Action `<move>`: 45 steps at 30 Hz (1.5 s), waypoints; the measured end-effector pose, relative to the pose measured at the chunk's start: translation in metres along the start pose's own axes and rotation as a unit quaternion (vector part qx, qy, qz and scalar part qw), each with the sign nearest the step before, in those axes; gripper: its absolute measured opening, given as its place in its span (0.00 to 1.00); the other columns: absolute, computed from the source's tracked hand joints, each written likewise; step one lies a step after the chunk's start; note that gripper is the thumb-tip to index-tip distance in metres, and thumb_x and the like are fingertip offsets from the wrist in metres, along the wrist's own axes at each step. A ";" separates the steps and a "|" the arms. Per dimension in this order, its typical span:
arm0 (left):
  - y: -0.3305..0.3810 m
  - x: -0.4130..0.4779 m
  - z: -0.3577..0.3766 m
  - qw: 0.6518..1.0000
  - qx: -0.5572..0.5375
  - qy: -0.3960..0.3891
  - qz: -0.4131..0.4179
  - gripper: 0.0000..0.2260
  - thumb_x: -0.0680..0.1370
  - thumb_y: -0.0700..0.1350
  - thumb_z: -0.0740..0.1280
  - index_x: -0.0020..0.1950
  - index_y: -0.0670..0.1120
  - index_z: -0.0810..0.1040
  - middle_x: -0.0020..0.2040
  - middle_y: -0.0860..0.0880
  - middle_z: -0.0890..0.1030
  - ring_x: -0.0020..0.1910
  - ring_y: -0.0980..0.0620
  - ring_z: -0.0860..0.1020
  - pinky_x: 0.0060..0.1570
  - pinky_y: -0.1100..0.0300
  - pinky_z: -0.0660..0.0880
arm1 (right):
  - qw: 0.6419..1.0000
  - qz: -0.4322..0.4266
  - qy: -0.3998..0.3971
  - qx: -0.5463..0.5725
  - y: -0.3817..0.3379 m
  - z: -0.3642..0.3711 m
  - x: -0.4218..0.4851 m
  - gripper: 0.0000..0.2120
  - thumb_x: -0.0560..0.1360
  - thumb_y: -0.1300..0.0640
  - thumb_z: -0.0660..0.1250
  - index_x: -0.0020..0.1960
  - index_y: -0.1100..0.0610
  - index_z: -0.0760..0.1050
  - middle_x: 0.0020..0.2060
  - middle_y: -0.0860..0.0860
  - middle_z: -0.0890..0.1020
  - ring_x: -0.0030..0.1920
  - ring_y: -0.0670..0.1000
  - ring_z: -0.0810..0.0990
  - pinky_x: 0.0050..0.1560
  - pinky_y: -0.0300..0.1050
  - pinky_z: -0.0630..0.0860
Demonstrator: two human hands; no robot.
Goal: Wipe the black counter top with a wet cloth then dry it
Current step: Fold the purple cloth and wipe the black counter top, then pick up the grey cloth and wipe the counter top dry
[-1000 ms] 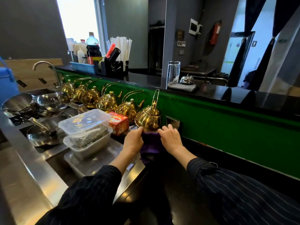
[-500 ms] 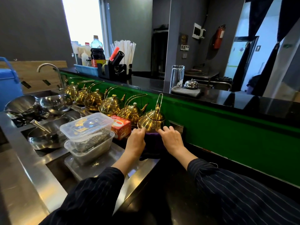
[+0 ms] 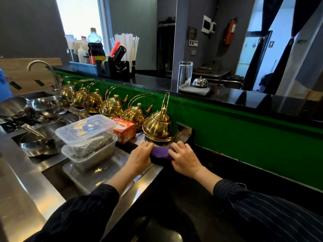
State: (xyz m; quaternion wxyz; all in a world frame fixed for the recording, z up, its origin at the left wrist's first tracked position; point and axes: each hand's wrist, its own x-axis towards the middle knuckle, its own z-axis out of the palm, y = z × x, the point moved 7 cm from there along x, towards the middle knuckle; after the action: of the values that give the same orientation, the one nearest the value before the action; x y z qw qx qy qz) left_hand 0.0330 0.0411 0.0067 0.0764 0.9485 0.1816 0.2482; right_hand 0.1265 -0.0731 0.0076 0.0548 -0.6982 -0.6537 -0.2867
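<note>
A purple cloth (image 3: pixel 160 153) lies bunched at the far left end of the low black counter top (image 3: pixel 176 198), just in front of the nearest gold kettle (image 3: pixel 160 126). My left hand (image 3: pixel 139 158) grips the cloth's left end. On the cloth's right end sits my right hand (image 3: pixel 184 158), its fingers curled over the fabric. Both hands sit side by side with the cloth showing between them. Most of the cloth is hidden under my hands.
A row of gold kettles (image 3: pixel 111 105) lines the green wall (image 3: pixel 253 137). Stacked plastic containers (image 3: pixel 87 137) and a red tea box (image 3: pixel 125 131) stand left of my hands, steel bowls (image 3: pixel 49 105) beyond. The upper black ledge (image 3: pixel 227 96) carries a glass and a bell.
My hands have drawn closer together on the cloth, bunching it into a smaller roll against the kettle's base. The cloth no longer hangs down toward me.
</note>
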 end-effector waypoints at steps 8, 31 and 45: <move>0.005 -0.012 0.007 0.989 0.032 -0.089 0.114 0.23 0.74 0.40 0.67 0.69 0.47 0.71 0.63 0.45 0.76 0.63 0.47 0.73 0.61 0.53 0.73 | 0.999 -0.014 -0.039 0.010 -0.006 0.007 -0.026 0.20 0.71 0.48 0.67 0.60 0.55 0.75 0.58 0.53 0.79 0.57 0.55 0.78 0.49 0.52 0.78; 0.088 0.095 -0.017 0.998 -0.024 -0.026 0.050 0.16 0.74 0.40 0.60 0.60 0.40 0.76 0.55 0.41 0.79 0.55 0.43 0.77 0.52 0.49 0.77 | 0.989 0.143 -0.014 -0.033 0.090 -0.041 0.020 0.08 0.60 0.63 0.70 0.39 0.57 0.77 0.35 0.54 0.81 0.42 0.59 0.80 0.47 0.53 0.78; 0.112 0.273 -0.035 0.994 0.079 -0.011 0.073 0.32 0.72 0.42 0.67 0.73 0.40 0.59 0.72 0.41 0.64 0.72 0.42 0.61 0.71 0.45 0.62 | 0.951 0.285 -0.119 0.034 0.250 -0.074 0.092 0.31 0.78 0.49 0.63 0.77 0.57 0.56 0.79 0.51 0.51 0.78 0.53 0.49 0.73 0.66 0.50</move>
State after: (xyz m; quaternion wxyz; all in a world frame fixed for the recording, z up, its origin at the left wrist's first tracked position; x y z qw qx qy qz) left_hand 0.2718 0.0439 0.1843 -0.0147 0.9649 0.1304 0.2275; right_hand 0.3363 -0.0600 0.1874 0.0800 -0.8822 -0.4384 -0.1521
